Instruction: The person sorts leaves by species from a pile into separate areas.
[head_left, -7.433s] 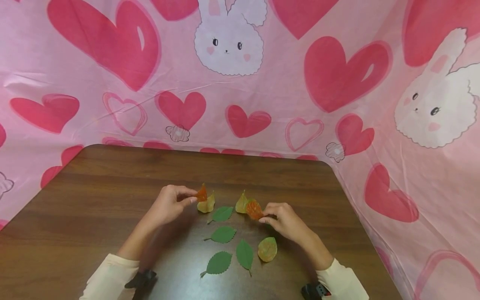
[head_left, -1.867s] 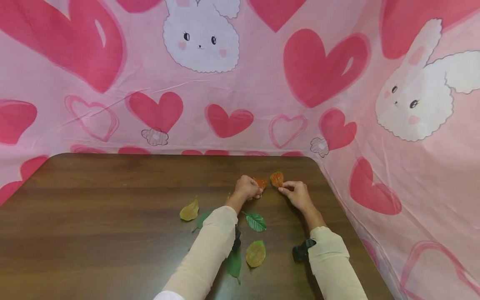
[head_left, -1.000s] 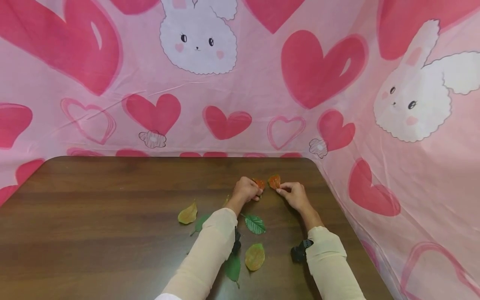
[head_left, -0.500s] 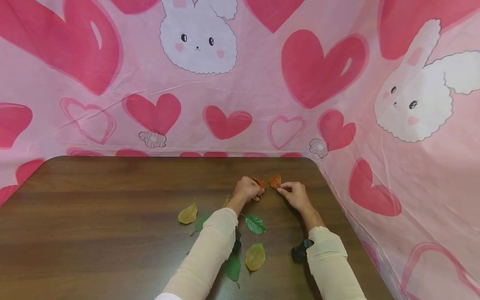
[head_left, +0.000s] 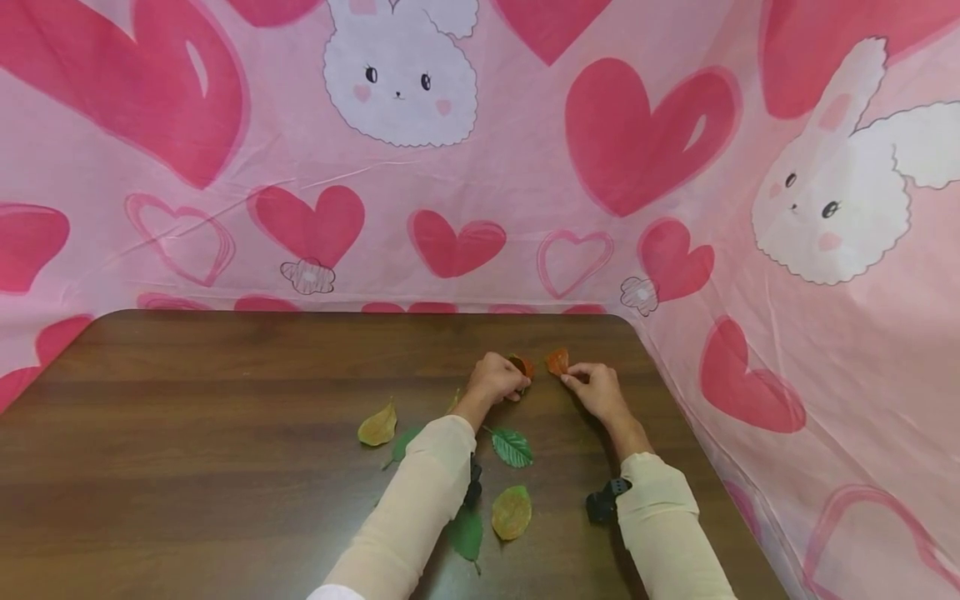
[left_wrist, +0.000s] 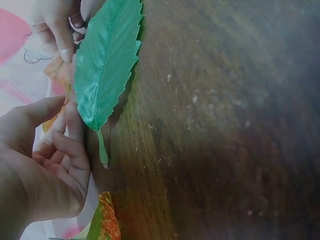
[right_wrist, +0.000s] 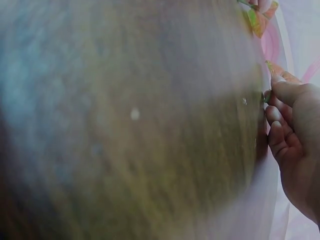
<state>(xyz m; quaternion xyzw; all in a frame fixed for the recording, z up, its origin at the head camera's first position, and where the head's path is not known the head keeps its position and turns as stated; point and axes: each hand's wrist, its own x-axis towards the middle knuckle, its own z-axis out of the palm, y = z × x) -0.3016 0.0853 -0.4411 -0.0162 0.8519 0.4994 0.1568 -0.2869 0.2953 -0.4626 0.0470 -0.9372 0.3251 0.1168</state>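
Observation:
In the head view my left hand (head_left: 495,377) pinches an orange leaf (head_left: 528,367) near the table's far right side. Just right of it, my right hand (head_left: 597,390) pinches another orange leaf (head_left: 557,362) between thumb and fingertips; a small gap separates the two leaves. A green serrated leaf (head_left: 512,447) lies below the left hand and looms large in the left wrist view. My left sleeve crosses over other leaves, partly hiding a green leaf (head_left: 406,444) and another green leaf (head_left: 467,535). The right wrist view catches my right hand (right_wrist: 300,135) at its edge.
A yellowish leaf (head_left: 378,423) lies left of the left sleeve, and a yellow-green leaf (head_left: 512,512) lies between the forearms. The brown wooden table (head_left: 187,433) ends at a pink cloth (head_left: 480,183) with hearts and rabbits. Each wrist wears a black camera.
From the middle of the table, both hands have carried their orange leaves toward the far right, the left arm now crossing over leaves. In the last second, the right hand's leaf has turned slightly.

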